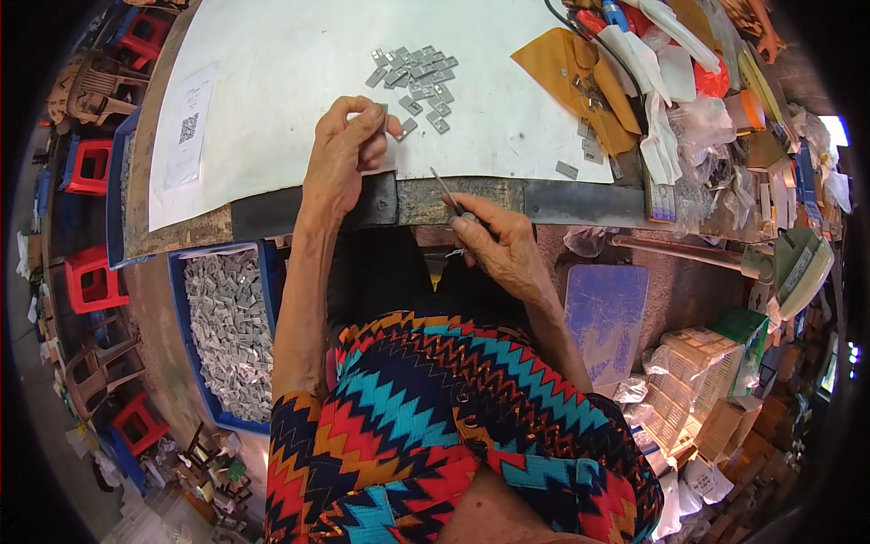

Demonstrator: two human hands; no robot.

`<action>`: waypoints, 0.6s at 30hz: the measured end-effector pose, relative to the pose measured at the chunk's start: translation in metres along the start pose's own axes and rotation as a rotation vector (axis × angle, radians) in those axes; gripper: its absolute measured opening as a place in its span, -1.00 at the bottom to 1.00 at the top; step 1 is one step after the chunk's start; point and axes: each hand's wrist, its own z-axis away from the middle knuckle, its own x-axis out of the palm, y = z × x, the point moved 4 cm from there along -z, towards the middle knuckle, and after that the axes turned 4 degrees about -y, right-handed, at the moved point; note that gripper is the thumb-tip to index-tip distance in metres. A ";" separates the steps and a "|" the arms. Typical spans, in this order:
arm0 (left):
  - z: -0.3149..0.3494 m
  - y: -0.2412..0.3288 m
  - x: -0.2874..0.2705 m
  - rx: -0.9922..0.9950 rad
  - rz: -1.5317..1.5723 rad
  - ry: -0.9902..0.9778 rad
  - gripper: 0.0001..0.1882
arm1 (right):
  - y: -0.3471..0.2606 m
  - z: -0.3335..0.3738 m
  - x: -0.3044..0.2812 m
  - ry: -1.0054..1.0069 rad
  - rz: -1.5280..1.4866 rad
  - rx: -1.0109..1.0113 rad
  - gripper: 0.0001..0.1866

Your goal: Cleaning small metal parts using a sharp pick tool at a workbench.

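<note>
My left hand [346, 150] is raised over the near edge of the white-covered worktable [272, 100]. Its thumb and fingers pinch a small flat grey piece [382, 110], largely hidden by the fingertips. Lower and to the right, my right hand [498, 238] grips a thin pointed tool with a dark handle. The slim metal shaft [440, 184] of this tool points up and left toward the table, apart from the left hand. Beyond the left hand lies a loose heap of small grey rectangular pieces [420, 74], several with a hole or dark mark.
Brown paper [564, 77] lies at the right, beside plastic bags [707, 127] and clutter. A printed sheet [188, 127] rests at the left. Below the table edge stands a blue crate [243, 424] full of grey pieces. Red stools [91, 277] stand farther left; a blue board [605, 317] is at lower right.
</note>
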 end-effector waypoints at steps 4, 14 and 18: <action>0.022 -0.002 0.009 -0.101 0.287 -0.106 -0.85 | -0.015 -0.005 0.004 0.016 -0.003 -0.038 -0.65; 0.051 0.000 0.018 0.009 -0.050 -0.125 -0.79 | -0.026 -0.012 0.016 0.001 0.209 -0.086 -0.68; 0.054 0.002 0.019 -0.009 -0.182 -0.112 -0.81 | -0.027 -0.011 0.018 0.020 0.232 -0.127 -0.67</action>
